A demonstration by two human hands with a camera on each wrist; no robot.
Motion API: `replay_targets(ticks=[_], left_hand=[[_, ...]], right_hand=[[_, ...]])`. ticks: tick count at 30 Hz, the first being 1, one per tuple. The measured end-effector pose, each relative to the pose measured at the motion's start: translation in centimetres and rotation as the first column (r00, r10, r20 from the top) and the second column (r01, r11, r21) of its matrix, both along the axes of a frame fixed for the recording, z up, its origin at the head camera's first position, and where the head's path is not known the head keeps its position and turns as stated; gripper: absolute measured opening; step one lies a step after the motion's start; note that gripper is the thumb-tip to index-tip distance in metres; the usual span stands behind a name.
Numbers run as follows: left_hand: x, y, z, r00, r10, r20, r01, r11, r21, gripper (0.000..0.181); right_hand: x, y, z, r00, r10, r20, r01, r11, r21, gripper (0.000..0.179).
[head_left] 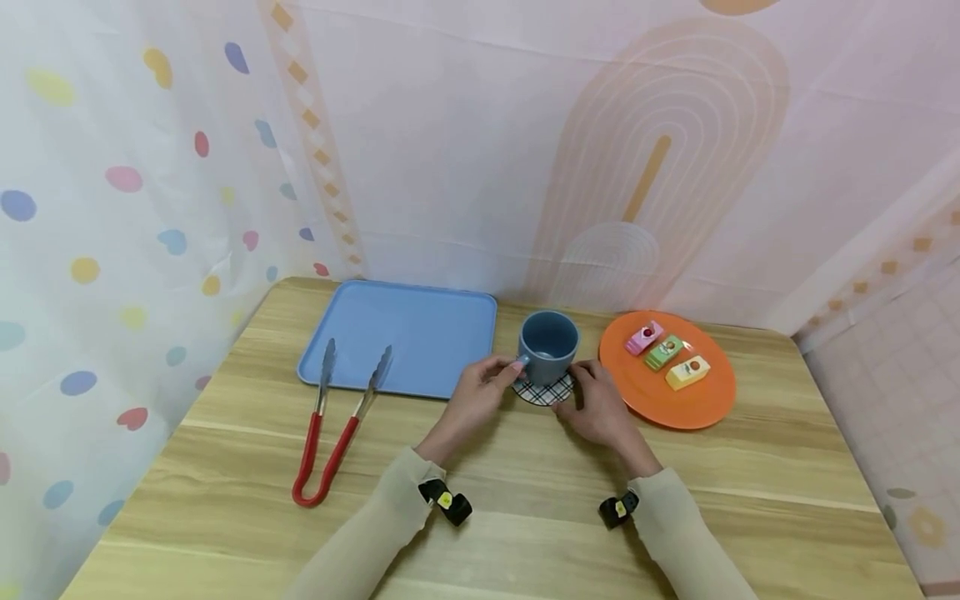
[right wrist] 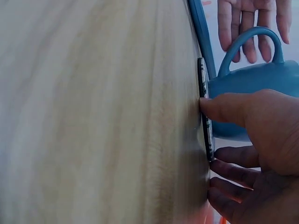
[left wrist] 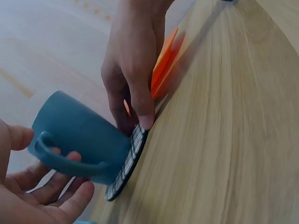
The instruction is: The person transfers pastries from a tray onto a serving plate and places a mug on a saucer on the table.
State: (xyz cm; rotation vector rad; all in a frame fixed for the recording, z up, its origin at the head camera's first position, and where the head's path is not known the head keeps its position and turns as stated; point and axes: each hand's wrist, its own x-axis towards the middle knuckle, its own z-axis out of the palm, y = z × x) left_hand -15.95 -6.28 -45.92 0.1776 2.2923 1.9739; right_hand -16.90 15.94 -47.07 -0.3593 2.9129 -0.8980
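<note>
A blue-grey mug (head_left: 551, 367) stands upright on a round black-and-white checked coaster (head_left: 543, 394). My left hand (head_left: 476, 400) is at the mug's handle (left wrist: 70, 164), thumb apart and fingers loosely extended beside it; whether they touch the handle I cannot tell. On the other side, my right hand (head_left: 600, 407) holds the coaster's edge between thumb and fingers, as the right wrist view shows with the thumb (right wrist: 224, 107) on the rim. The mug hides most of the coaster's top.
Left of the mug lies a blue tray (head_left: 427, 333), with red-handled tongs (head_left: 341, 442) resting partly over its front edge. To the right, an orange plate (head_left: 637, 392) carries a pink, a green and a yellow small block (head_left: 686, 375). A patterned curtain (head_left: 450, 167) hangs behind the wooden table (head_left: 525, 533).
</note>
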Motion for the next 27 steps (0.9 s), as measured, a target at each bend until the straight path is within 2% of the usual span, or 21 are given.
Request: replay_targets(ticks=[8,15,21,27], left_hand=[[0.0,-2.1,0.4,0.998,0.027,-0.049,-0.029,0.998,-0.047,0.048],[0.1,-4.7,1.2,0.994,-0.003,-0.105,-0.007,0.996,-0.090,0.056],[0.2,-7.2,2.0,0.968,-0.017,-0.249,-0.035,0.979,-0.202,0.062],[0.9,-9.9,2.9,0.953,-0.033,-0.300,-0.065,0.948,-0.311,0.069]], right_hand=[[0.2,0.8,1.0,0.999,0.053,0.015,-0.051,0.997,-0.065,0.063],[0.6,1.8,1.9,0.998,0.059,0.002,-0.059,0.995,-0.084,0.061],[1.1,2.4,3.4,0.999,0.046,-0.023,-0.048,0.994,-0.101,0.060],[1.5,3.2,4.1,0.996,0.032,-0.088,-0.040,0.995,-0.092,0.062]])
